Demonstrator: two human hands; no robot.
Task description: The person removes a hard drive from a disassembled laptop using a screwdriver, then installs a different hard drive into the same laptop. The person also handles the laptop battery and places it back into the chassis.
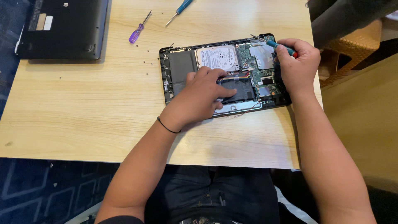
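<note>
Head camera, looking down: an opened laptop (224, 74), its bottom cover off, lies on a light wooden table (83, 108) straight in front of me, slightly to my right. Its silver hard drive (218, 57) and green circuit board (259, 68) are exposed.

My left hand (201, 97) rests palm-down on the laptop's lower middle, fingers loosely spread and pressing on the black inner part, holding nothing. A thin black band circles that wrist.

My right hand (296, 66) sits at the laptop's far right edge, fingers curled tightly around a teal-handled screwdriver (273, 43) whose metal tip points left over the top corner of the board.

Well beyond the laptop lie a purple screwdriver (139, 29) and a blue screwdriver (179, 11). A closed black laptop (64, 27) sits at the table's far left corner. Tiny screws are scattered between.
</note>
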